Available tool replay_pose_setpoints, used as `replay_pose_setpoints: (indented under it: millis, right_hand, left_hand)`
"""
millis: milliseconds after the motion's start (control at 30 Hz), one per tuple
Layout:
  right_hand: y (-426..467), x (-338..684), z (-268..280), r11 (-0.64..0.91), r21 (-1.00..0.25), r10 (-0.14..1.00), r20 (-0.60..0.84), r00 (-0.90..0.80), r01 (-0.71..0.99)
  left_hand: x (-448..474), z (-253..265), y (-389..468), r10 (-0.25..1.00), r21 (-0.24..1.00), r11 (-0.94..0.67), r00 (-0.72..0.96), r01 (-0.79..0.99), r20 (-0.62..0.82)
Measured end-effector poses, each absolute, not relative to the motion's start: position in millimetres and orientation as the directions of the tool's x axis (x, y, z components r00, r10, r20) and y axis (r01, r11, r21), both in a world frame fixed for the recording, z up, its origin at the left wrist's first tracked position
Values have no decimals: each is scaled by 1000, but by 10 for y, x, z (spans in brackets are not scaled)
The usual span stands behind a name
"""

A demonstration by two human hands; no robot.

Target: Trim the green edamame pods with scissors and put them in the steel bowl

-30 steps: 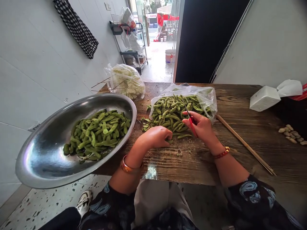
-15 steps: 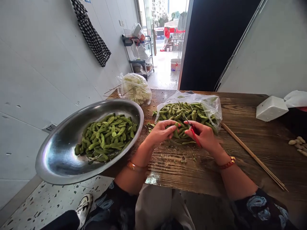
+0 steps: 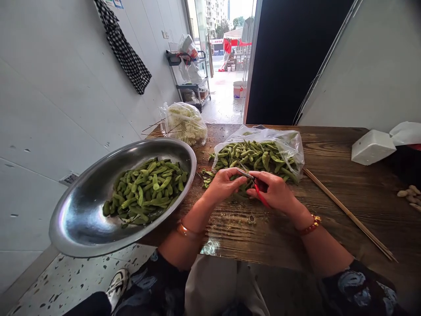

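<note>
Red-handled scissors are gripped in my right hand, their blades reaching left to the fingertips of my left hand. My left thumb and fingers are pinched around a green edamame pod, mostly hidden by the fingers and blades. Just behind both hands, a heap of edamame pods spills from a clear plastic bag on the table. To the left, a wide steel basin holds a pile of edamame pods.
Thin bamboo skewers lie on the wooden table at right. A bag of pale cauliflower-like pieces stands behind the basin. A white box and several peanuts sit at far right. Trimmings lie left of the heap.
My right hand has moved left and slightly down, bringing the scissor blades from above the heap to my left fingertips. My left hand has shifted slightly right.
</note>
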State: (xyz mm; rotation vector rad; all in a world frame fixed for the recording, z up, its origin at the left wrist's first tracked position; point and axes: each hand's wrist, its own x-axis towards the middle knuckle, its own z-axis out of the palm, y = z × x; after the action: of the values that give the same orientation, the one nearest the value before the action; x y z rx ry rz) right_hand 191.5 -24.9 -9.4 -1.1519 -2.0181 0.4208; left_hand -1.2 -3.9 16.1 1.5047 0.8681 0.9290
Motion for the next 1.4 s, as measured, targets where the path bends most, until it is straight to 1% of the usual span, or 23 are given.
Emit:
replay_pose_setpoints:
  millis: [133, 300, 567, 800, 1067, 1167, 1300, 1400]
  right_hand:
    - [-238, 1920, -93, 562, -567, 823, 454, -341, 602]
    - [-251, 1897, -109, 550, -578, 831, 451, -327, 602]
    - [-238, 1909, -181, 537, -594, 838, 455, -300, 599]
    - [-240, 1915, -160, 490, -628, 872, 369, -322, 605]
    - [-225, 1916, -138, 423, -696, 901, 255, -350, 581]
    - [-213, 1923, -141, 388, -723, 917, 241, -317, 571]
    - [-211, 1930, -118, 318, -789, 948, 245, -204, 526]
    - [-221, 1927, -92, 295, -818, 955, 237, -177, 493]
  left_hand:
    - [3, 141, -40, 908, 991, -129, 404, 27, 107]
    - [2, 116, -29, 901, 988, -148, 420, 53, 112]
    - [-9, 87, -12, 908, 993, -89, 415, 73, 51]
    - [-36, 57, 19, 909, 993, -45, 417, 105, -3]
    - [-41, 88, 32, 905, 995, -24, 424, 101, -21]
    - [-39, 63, 48, 922, 999, 38, 384, 37, -49]
    - [-40, 35, 81, 958, 972, 114, 282, -208, -52]
    - [-54, 58, 93, 969, 922, 133, 242, -362, -45]
